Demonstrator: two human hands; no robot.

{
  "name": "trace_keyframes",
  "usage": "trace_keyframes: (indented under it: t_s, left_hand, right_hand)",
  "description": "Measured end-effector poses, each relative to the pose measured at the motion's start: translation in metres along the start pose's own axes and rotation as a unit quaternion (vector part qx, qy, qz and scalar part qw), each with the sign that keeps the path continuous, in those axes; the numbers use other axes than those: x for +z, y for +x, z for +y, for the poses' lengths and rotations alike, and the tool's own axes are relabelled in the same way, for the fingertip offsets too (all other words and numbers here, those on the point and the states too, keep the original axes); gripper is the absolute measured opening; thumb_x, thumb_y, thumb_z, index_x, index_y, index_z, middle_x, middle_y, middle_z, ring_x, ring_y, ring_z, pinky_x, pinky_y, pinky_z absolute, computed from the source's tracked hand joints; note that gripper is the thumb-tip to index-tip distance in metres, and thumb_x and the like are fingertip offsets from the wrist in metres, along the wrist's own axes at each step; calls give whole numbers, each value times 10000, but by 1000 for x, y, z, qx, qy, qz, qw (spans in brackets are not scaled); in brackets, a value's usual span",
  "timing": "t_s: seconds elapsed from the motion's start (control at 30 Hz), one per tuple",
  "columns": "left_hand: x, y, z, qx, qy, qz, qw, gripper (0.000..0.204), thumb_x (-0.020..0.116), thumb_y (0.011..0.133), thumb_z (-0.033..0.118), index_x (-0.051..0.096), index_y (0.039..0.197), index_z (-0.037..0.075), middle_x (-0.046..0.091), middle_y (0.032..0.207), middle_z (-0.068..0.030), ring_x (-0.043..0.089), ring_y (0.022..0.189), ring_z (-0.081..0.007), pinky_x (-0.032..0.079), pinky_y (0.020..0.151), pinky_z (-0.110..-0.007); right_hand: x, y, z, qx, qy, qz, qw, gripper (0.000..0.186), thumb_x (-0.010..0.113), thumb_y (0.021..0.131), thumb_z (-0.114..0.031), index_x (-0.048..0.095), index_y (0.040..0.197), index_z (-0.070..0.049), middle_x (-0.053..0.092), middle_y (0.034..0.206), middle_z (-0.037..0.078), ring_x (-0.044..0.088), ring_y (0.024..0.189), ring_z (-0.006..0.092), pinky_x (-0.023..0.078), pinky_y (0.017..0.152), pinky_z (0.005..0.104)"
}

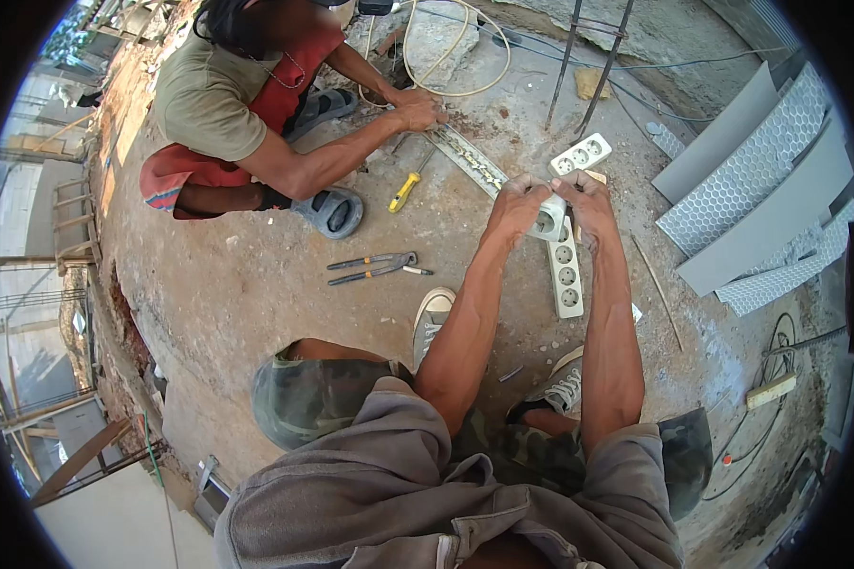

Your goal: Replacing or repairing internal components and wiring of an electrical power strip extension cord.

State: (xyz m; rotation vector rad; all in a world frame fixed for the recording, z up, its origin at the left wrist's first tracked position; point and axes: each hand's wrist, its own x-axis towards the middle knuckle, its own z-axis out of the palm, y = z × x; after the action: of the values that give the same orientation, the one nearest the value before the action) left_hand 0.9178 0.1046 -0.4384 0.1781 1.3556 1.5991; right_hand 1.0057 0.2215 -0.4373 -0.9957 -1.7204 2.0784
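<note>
My left hand (517, 209) is closed round a white socket piece (545, 225), its round outlet partly hidden under the fingers. My right hand (586, 203) meets it there, fingertips pinched together; what they grip is too small to make out. Below my hands a long white power strip (566, 275) lies on the ground, and a shorter one (582, 152) rests just beyond. An opened strip housing (470, 161) with metal contacts inside stretches from near my left hand to a co-worker's hands (417, 111), which work at its far end.
A yellow screwdriver (404, 192) and orange-handled pincers (374, 266) lie on the dirty concrete. Pale cable (460, 92) loops at the back, near upright steel bars (565, 66). Grey and hexagon-patterned sheets (731, 171) are stacked at right. Thin cables (764, 446) trail at lower right.
</note>
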Motion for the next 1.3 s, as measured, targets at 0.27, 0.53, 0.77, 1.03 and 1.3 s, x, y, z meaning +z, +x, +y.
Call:
trace_keyframes:
  t_s: [0.27, 0.53, 0.77, 1.03, 1.3]
  left_hand:
    - [12, 4, 6, 151, 146, 150, 966, 191, 589, 862, 194, 619, 872, 6, 599, 711, -48, 523, 606, -101, 431, 525, -263]
    - [45, -29, 56, 374, 186, 254, 872, 184, 554, 883, 144, 589, 914, -34, 619, 844, -160, 588, 795, -253, 457, 744, -361]
    - [58, -59, 84, 502, 153, 256, 812, 189, 520, 923, 146, 547, 994, -27, 574, 923, -119, 531, 854, -211, 432, 790, -345]
    - [51, -65, 111, 495, -54, 151, 854, 144, 521, 924, 135, 546, 985, 7, 573, 901, -72, 548, 846, -147, 454, 775, -304]
    - [35, -63, 129, 348, -323, 2, 880, 235, 450, 971, 235, 490, 1093, 38, 569, 1017, -82, 568, 954, -186, 465, 851, -353]
  right_hand:
    - [28, 0, -15, -79, 8, 67, 995, 140, 662, 852, -152, 638, 885, -17, 619, 759, 40, 533, 647, 101, 425, 559, 257]
    - [43, -22, -74, -191, 64, 30, 979, 148, 645, 876, -165, 635, 909, -21, 626, 799, 33, 553, 734, 98, 444, 678, 242]
    - [58, -53, -123, -395, -40, 51, 917, 148, 656, 850, -150, 631, 877, -7, 609, 919, 85, 573, 806, 163, 457, 746, 289]
    - [66, -67, -151, -385, 15, 49, 921, 239, 616, 900, -218, 642, 1002, -4, 621, 963, 84, 592, 890, 151, 474, 785, 275]
    - [60, -68, -153, -361, -79, 19, 929, 376, 590, 918, -317, 618, 1114, 2, 615, 1038, 120, 605, 928, 191, 488, 812, 320]
